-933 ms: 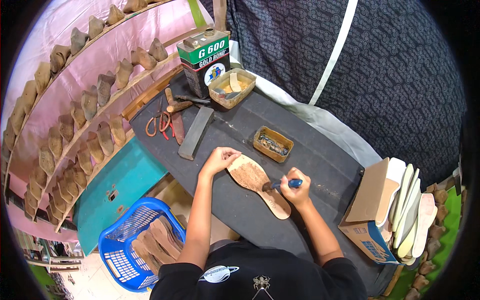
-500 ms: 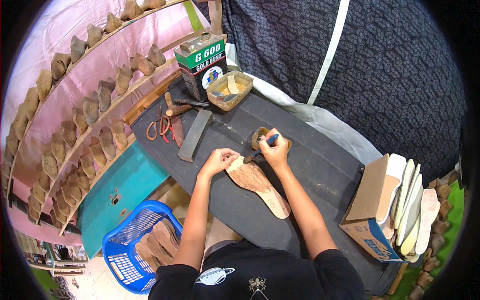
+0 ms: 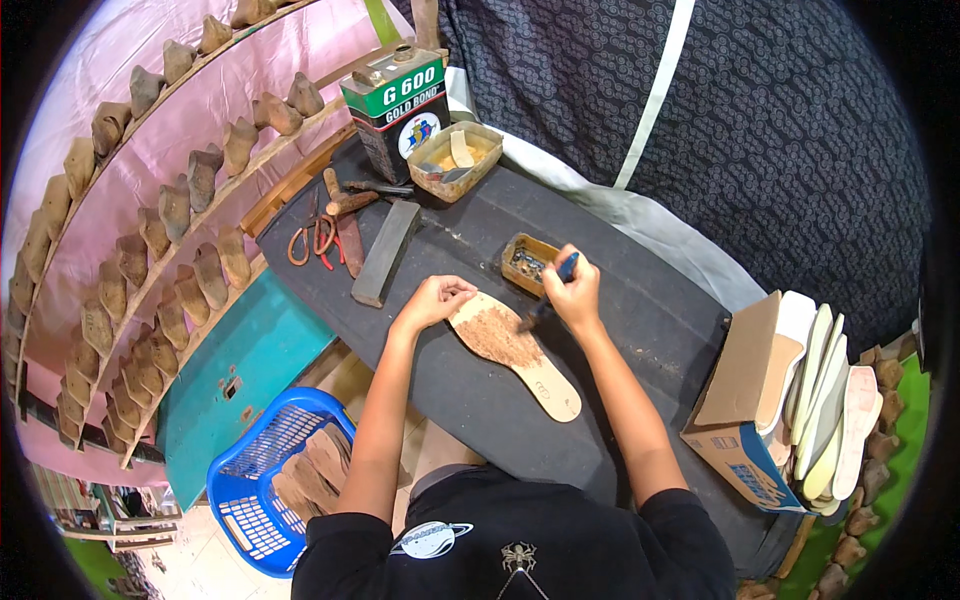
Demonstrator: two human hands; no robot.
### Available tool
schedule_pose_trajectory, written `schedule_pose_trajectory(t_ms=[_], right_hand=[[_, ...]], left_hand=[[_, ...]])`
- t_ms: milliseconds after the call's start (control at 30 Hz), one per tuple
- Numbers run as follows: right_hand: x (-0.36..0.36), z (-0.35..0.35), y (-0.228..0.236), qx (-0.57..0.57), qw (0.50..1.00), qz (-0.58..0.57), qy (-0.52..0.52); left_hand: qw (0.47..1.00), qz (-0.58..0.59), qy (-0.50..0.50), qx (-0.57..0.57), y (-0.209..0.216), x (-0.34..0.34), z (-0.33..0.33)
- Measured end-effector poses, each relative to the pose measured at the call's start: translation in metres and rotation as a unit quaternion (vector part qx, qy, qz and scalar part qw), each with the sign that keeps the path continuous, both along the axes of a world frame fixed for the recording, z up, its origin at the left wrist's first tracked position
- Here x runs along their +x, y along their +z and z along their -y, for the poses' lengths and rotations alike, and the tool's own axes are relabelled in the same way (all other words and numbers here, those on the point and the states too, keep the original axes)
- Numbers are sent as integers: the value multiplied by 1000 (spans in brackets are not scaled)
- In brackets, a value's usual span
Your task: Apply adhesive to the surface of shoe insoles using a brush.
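Note:
A pale shoe insole (image 3: 548, 388) lies flat on the dark work table, its wide end patchily covered with a brown coating. My left hand (image 3: 443, 298) pinches the far left edge of that wide end. In my right hand (image 3: 575, 293) is a blue-handled brush (image 3: 537, 314), its dark bristles at the right edge of the coated area. The bristles look smeared by motion. Just beyond the brush sits a small yellowish tub (image 3: 524, 256) with dark residue inside.
Left of the insole lie a grey block (image 3: 386, 254), scissors (image 3: 313, 238) and a hammer (image 3: 345, 200). Behind them stand a green-and-black can (image 3: 398, 115) and a tray (image 3: 455, 185). A cardboard box of insoles (image 3: 735, 375) stands right; a blue basket (image 3: 262, 455) is lower left.
My right hand and the brush have moved right, from near the insole's wide tip to its right edge. The tub now shows more fully. My left hand keeps its hold.

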State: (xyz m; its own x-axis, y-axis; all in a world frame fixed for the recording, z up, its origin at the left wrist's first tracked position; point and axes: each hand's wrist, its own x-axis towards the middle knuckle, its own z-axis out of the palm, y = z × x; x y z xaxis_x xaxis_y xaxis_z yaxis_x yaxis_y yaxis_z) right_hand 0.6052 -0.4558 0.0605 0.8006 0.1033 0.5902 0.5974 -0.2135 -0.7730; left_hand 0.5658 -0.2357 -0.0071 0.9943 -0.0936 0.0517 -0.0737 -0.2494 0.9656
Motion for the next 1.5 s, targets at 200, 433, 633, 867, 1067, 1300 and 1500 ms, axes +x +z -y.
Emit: schedule_pose_trajectory(t_ms=[200,433,633,867,1067,1300,1500], right_hand=[[9,-19,-16,46,998,41,-16],[-34,34,-14,4,997,78,-14],[-58,46,-3,-47,996,78,-1],[-50,17,-4,-10,993,117,-12],[-87,57,-13,-33,991,127,3],[-83,48,0,-49,995,87,-18],[-67,-8,1,-62,992,103,41]], left_hand=[[999,-8,-15,48,1,2,0],[998,-8,-21,64,3,0,-3],[997,-5,-22,70,7,-1,-1],[995,21,-19,97,11,0,2],[995,7,-9,102,10,-3,0],[994,17,-3,109,16,-6,7],[995,36,2,95,12,-4,7]])
